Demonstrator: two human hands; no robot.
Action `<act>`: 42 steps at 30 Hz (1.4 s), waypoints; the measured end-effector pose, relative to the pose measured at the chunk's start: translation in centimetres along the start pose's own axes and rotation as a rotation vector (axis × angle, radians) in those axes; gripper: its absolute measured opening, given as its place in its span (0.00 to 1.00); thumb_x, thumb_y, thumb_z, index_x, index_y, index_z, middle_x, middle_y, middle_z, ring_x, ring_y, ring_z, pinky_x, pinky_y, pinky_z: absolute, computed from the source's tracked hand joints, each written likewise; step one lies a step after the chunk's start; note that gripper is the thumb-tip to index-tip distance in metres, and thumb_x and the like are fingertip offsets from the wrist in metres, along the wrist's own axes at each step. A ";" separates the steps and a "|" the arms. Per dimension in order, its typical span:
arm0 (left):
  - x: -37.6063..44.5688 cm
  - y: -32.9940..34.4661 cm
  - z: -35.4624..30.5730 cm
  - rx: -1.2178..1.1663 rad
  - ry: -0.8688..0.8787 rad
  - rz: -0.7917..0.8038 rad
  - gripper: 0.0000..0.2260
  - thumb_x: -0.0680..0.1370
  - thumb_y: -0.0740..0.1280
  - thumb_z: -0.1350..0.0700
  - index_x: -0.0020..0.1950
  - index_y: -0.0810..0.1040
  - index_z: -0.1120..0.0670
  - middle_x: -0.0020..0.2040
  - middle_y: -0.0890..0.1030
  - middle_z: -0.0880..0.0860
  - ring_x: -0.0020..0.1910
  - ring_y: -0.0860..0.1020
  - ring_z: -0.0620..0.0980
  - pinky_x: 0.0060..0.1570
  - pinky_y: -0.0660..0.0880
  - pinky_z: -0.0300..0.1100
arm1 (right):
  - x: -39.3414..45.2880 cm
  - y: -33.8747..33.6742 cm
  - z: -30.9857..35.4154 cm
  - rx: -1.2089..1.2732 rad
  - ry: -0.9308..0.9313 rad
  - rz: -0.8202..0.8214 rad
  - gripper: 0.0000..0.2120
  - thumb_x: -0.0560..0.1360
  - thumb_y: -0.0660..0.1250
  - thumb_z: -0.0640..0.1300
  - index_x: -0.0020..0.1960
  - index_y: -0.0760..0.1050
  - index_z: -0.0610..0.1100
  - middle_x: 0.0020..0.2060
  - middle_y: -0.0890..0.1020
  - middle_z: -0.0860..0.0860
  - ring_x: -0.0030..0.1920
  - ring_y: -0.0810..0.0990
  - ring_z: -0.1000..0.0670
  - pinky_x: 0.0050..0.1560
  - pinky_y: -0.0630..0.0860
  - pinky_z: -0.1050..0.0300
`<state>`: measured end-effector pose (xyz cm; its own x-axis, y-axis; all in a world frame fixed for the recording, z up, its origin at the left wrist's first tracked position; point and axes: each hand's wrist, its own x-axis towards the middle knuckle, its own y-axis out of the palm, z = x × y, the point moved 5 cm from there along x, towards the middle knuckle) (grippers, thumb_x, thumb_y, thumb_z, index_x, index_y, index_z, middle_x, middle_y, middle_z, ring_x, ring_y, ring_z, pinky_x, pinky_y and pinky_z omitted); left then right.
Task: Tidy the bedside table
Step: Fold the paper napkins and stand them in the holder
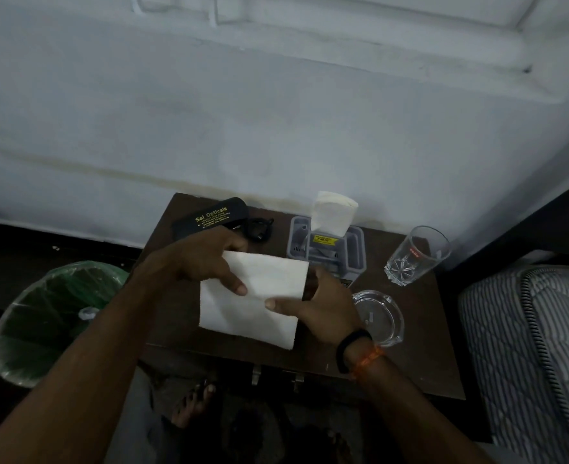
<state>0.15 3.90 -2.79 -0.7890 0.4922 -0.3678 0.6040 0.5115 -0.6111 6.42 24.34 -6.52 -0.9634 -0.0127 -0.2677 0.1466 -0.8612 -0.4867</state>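
Note:
A white paper tissue (pixel 259 303) is spread out above the dark wooden bedside table (pixel 420 326). My left hand (pixel 199 262) pinches its upper left edge, thumb on top. My right hand (pixel 323 308) pinches its right edge, thumb lying across the paper. On the table stand a grey tissue holder (pixel 353 252) with a tissue (pixel 333 212) sticking up, a black spectacle case (pixel 209 217), a small black cable (pixel 259 227), a clear drinking glass (pixel 416 254) and a glass ashtray (pixel 381 316).
A bin lined with a green bag (pixel 48 316) stands on the floor left of the table. A striped mattress (pixel 527 346) lies to the right. A white wall rises behind the table. My bare foot (pixel 192 403) shows below the table front.

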 end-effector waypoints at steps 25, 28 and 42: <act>0.8 2.8 -3.9 -1.065 -0.014 -0.292 0.18 0.71 0.73 0.68 0.58 0.81 0.56 0.54 0.85 0.54 0.53 0.84 0.53 0.52 0.80 0.50 | 2.2 -2.2 1.2 0.882 0.053 0.224 0.26 0.68 0.74 0.40 0.66 0.76 0.41 0.62 0.81 0.41 0.63 0.78 0.37 0.64 0.72 0.32; 0.8 2.5 -4.5 -1.040 0.040 -0.312 0.17 0.70 0.72 0.70 0.54 0.81 0.54 0.52 0.86 0.53 0.50 0.84 0.50 0.46 0.82 0.45 | 2.4 -2.9 1.3 0.847 0.015 0.198 0.24 0.69 0.74 0.35 0.64 0.77 0.39 0.60 0.81 0.40 0.61 0.79 0.37 0.61 0.74 0.32; -0.1 5.2 -1.9 -0.767 0.023 -0.483 0.20 0.70 0.75 0.62 0.59 0.78 0.49 0.56 0.82 0.50 0.56 0.80 0.47 0.55 0.78 0.45 | 1.7 -2.4 0.1 0.488 -0.134 -0.085 0.20 0.68 0.77 0.34 0.53 0.81 0.55 0.53 0.85 0.52 0.54 0.84 0.51 0.55 0.81 0.50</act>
<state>3.62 7.86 -4.60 -0.9785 0.1122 -0.1732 0.1238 0.9906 -0.0577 4.40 26.30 -5.77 -0.9923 0.0300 -0.1199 -0.0243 -0.9985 -0.0488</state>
